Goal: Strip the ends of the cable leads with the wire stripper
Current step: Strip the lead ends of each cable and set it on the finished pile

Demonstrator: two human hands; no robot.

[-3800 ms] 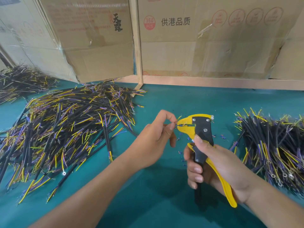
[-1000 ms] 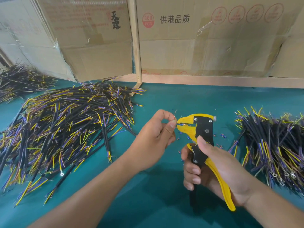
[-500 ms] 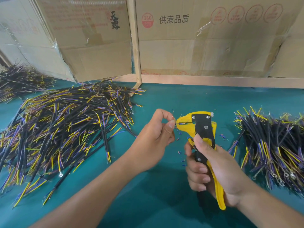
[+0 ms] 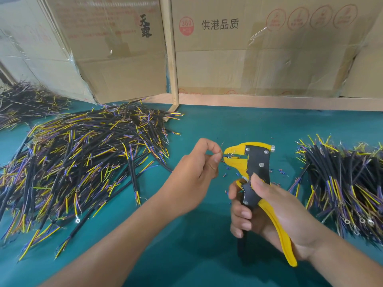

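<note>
My right hand (image 4: 267, 210) grips the handles of a yellow and black wire stripper (image 4: 255, 162), held upright over the green table with its jaws pointing left. My left hand (image 4: 194, 175) pinches a thin cable lead (image 4: 221, 154) between thumb and forefinger, right at the mouth of the jaws. The lead's tip sits in the jaws; the rest of that cable is hidden behind my left hand. A bare strand sticks up just above my fingertips.
A large loose pile of black cables with yellow and purple leads (image 4: 78, 162) covers the table's left. Another cable pile (image 4: 342, 183) lies at the right. Small bits of cut insulation (image 4: 228, 172) are scattered under the stripper. Cardboard boxes (image 4: 259, 48) and a wooden post (image 4: 170, 59) stand behind.
The stripper's handles were squeezed closer together half a second ago and have spread apart again. My left hand stays pinched at the jaws; both hands have barely shifted.
</note>
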